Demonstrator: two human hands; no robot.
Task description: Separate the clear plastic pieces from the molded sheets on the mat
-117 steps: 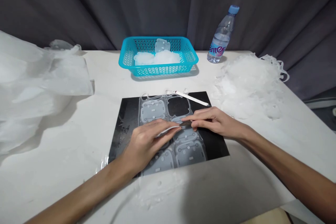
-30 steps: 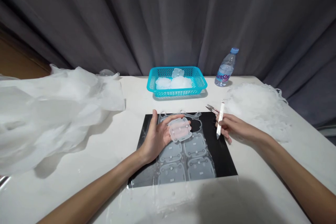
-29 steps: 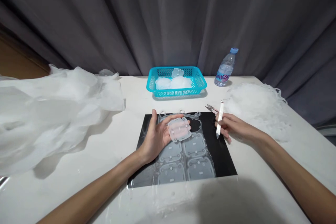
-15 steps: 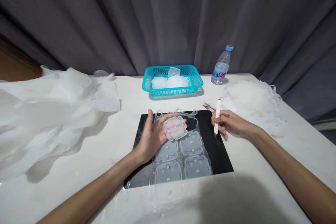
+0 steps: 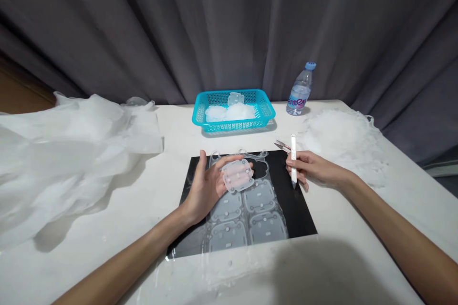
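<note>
My left hand (image 5: 211,186) is palm up with the thumb raised, and a translucent plastic piece (image 5: 238,176) with rounded edges and small dots lies across its fingers. My right hand (image 5: 307,169) pinches a white pen-like tool (image 5: 294,157), upright with its dark tip down over the black mat (image 5: 298,214). Small scissors (image 5: 283,146) show their blades by the right fingers; I cannot tell whether that hand also holds them. Under the left hand lies a translucent sheet (image 5: 263,195) of similar pieces, with a cut-out gap near its far end.
A turquoise basket (image 5: 236,127) at the back holds several translucent pieces. A water bottle (image 5: 299,93) stands right of it. Crumpled translucent sheeting (image 5: 78,147) heaps on the left, and a pile of whitish scraps (image 5: 343,138) lies on the right. A grey curtain (image 5: 222,24) hangs behind the table.
The white tool in my right hand has turned slightly to stand more upright. My left hand keeps the piece in the same pose. The whole view has shifted a little.
</note>
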